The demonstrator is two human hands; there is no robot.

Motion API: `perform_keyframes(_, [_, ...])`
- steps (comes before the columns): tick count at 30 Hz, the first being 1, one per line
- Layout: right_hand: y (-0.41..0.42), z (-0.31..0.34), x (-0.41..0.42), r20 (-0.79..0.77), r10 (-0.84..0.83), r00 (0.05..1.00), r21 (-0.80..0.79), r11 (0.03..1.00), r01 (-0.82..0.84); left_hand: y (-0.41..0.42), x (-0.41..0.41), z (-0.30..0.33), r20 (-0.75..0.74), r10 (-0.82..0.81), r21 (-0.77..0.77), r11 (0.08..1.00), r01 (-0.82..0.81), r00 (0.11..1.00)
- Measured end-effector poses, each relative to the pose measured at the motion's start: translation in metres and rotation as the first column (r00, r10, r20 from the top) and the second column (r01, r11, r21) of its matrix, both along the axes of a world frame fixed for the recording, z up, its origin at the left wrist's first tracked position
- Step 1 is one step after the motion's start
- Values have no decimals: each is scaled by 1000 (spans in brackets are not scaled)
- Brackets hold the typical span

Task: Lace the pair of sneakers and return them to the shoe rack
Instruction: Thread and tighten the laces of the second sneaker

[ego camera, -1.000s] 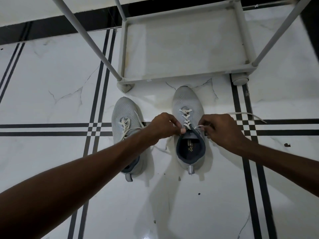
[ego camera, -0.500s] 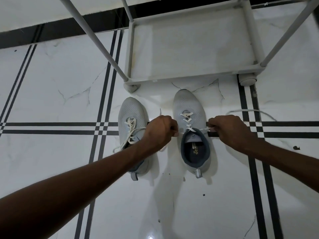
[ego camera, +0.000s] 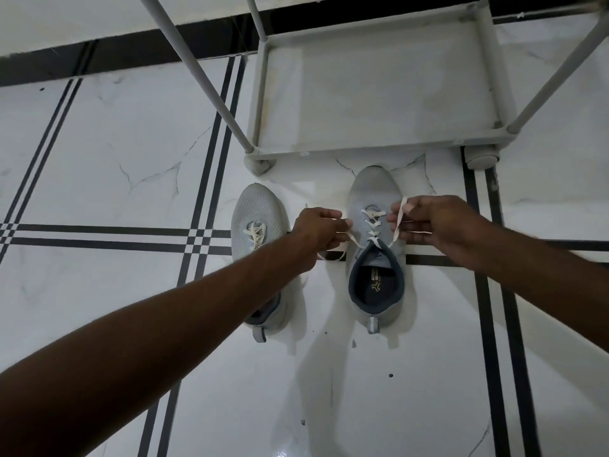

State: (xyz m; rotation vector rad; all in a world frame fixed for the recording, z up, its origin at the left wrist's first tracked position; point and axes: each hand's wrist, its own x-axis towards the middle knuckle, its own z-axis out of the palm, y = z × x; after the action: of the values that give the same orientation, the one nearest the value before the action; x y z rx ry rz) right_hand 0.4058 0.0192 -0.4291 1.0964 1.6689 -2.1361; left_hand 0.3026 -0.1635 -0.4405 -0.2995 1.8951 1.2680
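White marble floor with black stripes, shoe rack at the wall, both sneakers on floor just before rack, right sneaker nearest, left sneaker beside it, left hand and right hand each pinching a lace end, bare floor either side of rack.

I note both hands now raised off eyelet line: left hand and right hand sit higher beside right sneaker. Lace no longer pulled flat sideways; ends angle upward from top eyelets. Right end now looped over fingers.
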Motion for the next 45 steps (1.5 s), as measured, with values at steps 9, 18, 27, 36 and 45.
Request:
perform_keyframes(9, [-5, 28, -10, -292, 118, 949, 450, 893, 27, 23, -2, 35, -101, 140, 216, 969, -116, 985])
perform_keyframes(18, [-10, 19, -20, -301, 176, 937, 694, 714, 88, 32, -1, 29, -149, -384, 113, 909, 401, 911])
perform_keyframes(27, [-1, 5, -28, -169, 246, 954, 319, 930, -184, 23, -27, 53, -166, -572, 180, 784, 595, 804])
perform_keyframes(36, [-1, 8, -29, 33, 574, 818, 485, 706, -516, 13, -35, 45, -675, -676, -345, 643, 683, 295])
perform_keyframes(45, [0, 6, -39, -81, 411, 908, -45, 909, -415, 18, -11, 24, -832, -555, -511, 769, 384, 3])
